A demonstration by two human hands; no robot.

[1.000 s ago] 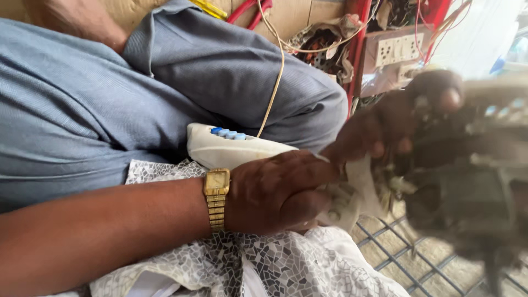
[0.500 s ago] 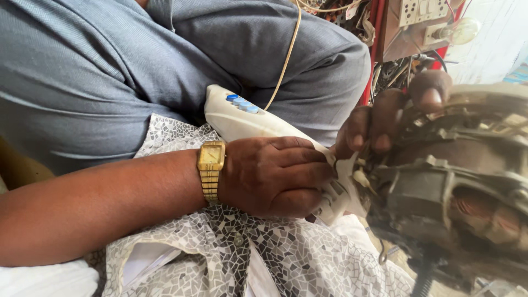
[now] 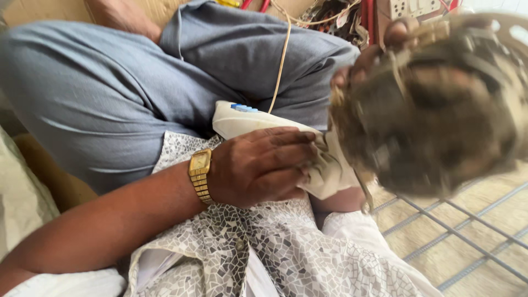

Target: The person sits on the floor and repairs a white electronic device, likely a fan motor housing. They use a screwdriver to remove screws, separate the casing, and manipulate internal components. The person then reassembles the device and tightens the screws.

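Nearest, the left hand [image 3: 258, 168] is closed on a soiled cloth [image 3: 327, 168] over the lap. Just beyond, the right hand [image 3: 379, 52], fingers curled, holds up a blurred, dust-caked motor [image 3: 434, 104]; cleaning looks barely begun, with thick grime left.

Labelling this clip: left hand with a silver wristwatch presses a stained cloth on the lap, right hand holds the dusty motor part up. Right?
Not quite: the wristwatch is gold, not silver, as the head view shows. The rest holds: the left hand presses the stained cloth on the lap, and the right hand holds the dusty motor part up.
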